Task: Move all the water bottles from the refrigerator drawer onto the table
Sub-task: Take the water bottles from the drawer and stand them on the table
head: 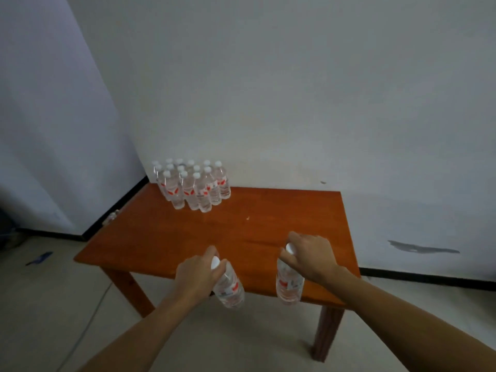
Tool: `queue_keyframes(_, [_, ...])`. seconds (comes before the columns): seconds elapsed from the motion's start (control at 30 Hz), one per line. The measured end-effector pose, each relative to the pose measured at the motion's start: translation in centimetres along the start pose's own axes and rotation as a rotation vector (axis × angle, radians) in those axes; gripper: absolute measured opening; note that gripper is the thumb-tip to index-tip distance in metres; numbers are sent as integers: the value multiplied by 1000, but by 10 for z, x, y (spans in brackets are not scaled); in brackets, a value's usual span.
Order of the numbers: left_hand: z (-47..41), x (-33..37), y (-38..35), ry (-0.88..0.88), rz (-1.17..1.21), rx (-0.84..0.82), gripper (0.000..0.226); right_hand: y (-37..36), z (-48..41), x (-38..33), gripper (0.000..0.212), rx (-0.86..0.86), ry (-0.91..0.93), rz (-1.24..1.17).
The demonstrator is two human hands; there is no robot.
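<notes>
The person stands at the near edge of the table [268, 216] with one bottle in each hand. The left hand [197, 275] grips the left bottle [230, 288] at the neck, just under the white cap, with the fingers curled around it. This bottle hangs tilted, its bottom swung to the right. The right hand [311, 257] grips the right bottle [288, 285] in the same way from above, and this one hangs almost upright.

I think the neck hold is chosen so that each bottle can be lowered straight onto its base, with no fingers caught between it and its neighbours. Both forearms are stretched forward and low, with the palms turned down over the caps. Neither bottle seems to rest on the wood yet, though for the right one I cannot be sure.

At the far left corner, near the wall [295, 103], a cluster [193, 186] of bottles stands upright in close rows, probably to save room for more. The two held bottles are well apart from it. The drawer is not in view, so I cannot tell how many remain there.
</notes>
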State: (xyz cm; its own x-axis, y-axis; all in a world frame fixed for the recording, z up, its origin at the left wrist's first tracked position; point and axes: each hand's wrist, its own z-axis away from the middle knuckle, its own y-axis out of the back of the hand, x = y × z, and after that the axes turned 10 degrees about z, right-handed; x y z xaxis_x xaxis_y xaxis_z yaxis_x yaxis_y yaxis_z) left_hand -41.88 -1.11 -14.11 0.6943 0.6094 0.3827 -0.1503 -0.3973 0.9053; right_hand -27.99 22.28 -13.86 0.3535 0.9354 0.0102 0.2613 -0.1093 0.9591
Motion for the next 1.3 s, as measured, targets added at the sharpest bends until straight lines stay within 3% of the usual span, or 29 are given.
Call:
queue_keyframes(0.37, [-178,-129,-10,-85,16,-129,26,-79,-187,-44,37,-70,-124,74])
queue_keyframes(0.73, [-351,-199,-8,-256,122,-135,27,-137,-358,-49,30,-10,-332,-98])
queue_keyframes(1.07, [-472,-237,-71,-206,116,-254,31,-228,-489,-32,34,-208,-261,-231])
queue_keyframes(1.3, [-507,-254,-102,-151,190,-260,34,-259,-545,-35,33,-283,-234,-320])
